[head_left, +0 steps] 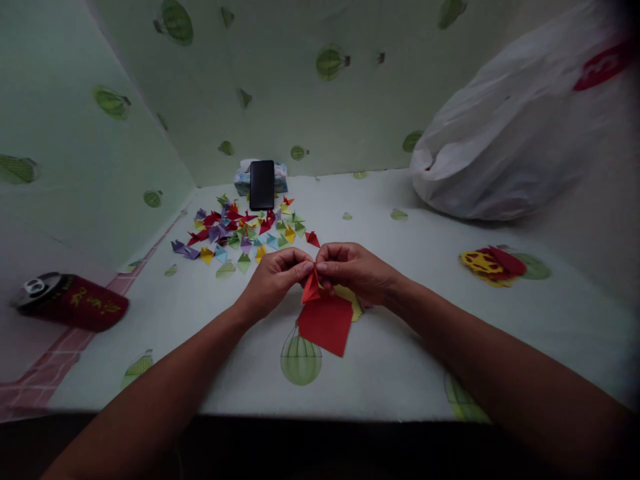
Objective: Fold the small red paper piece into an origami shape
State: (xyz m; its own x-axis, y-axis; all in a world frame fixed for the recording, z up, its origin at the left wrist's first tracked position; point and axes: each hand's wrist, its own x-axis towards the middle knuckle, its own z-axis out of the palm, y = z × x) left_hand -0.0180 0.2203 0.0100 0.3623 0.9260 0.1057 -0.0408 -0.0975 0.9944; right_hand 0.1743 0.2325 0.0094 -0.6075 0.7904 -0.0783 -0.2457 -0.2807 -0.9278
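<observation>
Between my two hands, a folded piece of red-orange origami paper is pinched at its upper tip. My left hand grips it with thumb and forefinger from the left. From the other side my right hand pinches the same tip, thumb against forefinger. Just below the fingers, a flat red paper square lies on the table. Some yellow paper sticks out from behind it, partly hidden by my right hand. Beyond my left hand spreads a heap of small folded paper pieces in many colours.
A black phone leans against a tissue pack at the back. On the left is a dark red can. A large white plastic bag fills the back right, with red and yellow cut-outs in front of it.
</observation>
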